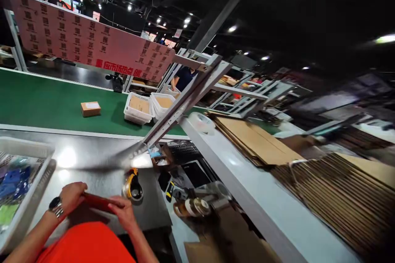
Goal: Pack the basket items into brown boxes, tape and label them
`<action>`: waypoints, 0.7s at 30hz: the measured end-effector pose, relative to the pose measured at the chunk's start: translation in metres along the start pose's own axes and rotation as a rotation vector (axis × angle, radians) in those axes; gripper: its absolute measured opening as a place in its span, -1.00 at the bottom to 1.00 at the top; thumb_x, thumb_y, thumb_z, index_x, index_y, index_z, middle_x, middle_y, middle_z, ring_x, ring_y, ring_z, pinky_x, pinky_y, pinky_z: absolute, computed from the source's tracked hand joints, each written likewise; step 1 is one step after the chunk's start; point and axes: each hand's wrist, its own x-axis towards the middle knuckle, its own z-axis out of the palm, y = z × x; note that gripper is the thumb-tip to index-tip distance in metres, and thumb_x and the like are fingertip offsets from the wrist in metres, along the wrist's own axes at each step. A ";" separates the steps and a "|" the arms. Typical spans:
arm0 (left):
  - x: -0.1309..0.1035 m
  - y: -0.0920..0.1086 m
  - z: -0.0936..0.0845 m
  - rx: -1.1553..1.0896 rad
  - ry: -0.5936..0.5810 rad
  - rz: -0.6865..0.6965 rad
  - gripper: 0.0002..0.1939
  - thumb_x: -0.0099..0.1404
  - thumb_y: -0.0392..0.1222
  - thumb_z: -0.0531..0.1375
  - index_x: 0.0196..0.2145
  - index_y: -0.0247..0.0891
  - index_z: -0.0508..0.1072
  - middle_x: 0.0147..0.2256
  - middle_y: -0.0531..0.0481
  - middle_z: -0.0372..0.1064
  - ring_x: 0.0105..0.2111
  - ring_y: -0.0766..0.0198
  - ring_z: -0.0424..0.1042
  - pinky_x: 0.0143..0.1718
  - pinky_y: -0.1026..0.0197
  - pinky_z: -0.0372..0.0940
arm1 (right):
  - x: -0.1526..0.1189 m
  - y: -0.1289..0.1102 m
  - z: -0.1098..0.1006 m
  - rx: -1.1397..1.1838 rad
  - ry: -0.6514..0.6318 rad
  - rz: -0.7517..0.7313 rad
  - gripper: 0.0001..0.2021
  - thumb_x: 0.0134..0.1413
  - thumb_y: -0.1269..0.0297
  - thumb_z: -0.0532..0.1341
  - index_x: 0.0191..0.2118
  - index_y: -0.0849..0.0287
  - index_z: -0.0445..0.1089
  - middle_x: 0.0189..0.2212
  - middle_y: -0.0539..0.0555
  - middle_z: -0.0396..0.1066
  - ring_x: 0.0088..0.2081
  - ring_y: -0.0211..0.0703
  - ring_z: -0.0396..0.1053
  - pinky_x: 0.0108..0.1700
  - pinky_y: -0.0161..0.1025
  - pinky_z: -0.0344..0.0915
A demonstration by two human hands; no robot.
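Note:
Between my two hands a slim reddish-brown flat piece (99, 202) is held edge-on over the metal table; its exact kind cannot be made out. My left hand (72, 198), with a watch on the wrist, grips its left end. At the other end, the fingers and thumb of my right hand (123, 212) close on it. Just beyond my right hand a yellow and black tape dispenser (133, 187) rests on the metal table (101, 174).
A white bin (46, 172) of bagged goods stands left. Beyond runs a green conveyor (40, 98) carrying a small cardboard box (90, 109) and white baskets (138, 109). A slanted metal post (182, 111) and a shelf with flat cardboard (259, 137) flank the right.

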 end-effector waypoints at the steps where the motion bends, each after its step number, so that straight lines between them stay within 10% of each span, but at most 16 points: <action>1: 0.000 -0.007 0.006 -0.032 0.112 -0.003 -0.65 0.21 0.01 0.44 -0.05 -0.08 0.69 0.07 -0.27 0.74 0.30 -0.37 0.62 0.42 -0.31 0.47 | -0.006 0.012 0.000 0.009 0.027 0.011 -0.51 -0.08 -0.47 0.56 -0.33 -0.15 0.83 -0.36 0.02 0.73 -0.27 0.16 0.68 -0.12 0.02 0.61; 6: -0.009 -0.023 0.023 -0.321 0.608 -0.279 0.08 0.19 0.49 0.39 0.42 -0.31 0.35 0.54 -0.57 0.25 0.65 -0.56 0.10 0.66 -0.51 0.09 | -0.031 0.028 -0.002 0.057 0.075 0.070 -0.42 -0.04 -0.51 0.55 -0.24 -0.08 0.86 -0.37 0.06 0.70 -0.32 0.10 0.62 -0.20 -0.05 0.57; 11: -0.001 -0.011 0.047 -0.780 0.359 -0.563 0.16 0.15 0.51 0.28 0.43 -0.39 0.22 0.43 -0.62 0.37 0.52 -0.41 0.39 0.63 -0.34 0.22 | -0.036 0.011 0.000 0.086 0.029 0.128 -0.34 -0.01 -0.50 0.57 -0.09 -0.01 0.88 -0.18 0.18 0.79 -0.12 0.23 0.70 0.00 0.03 0.61; 21: 0.005 -0.004 0.049 -0.797 0.396 -0.246 0.00 0.27 0.39 0.33 0.48 -0.19 0.22 0.48 -0.45 0.36 0.56 -0.33 0.33 0.60 -0.41 0.23 | -0.019 0.002 -0.008 0.227 0.262 0.187 -0.37 -0.06 -0.42 0.57 -0.08 0.00 0.88 0.07 0.27 0.81 0.25 0.49 0.65 0.46 0.31 0.41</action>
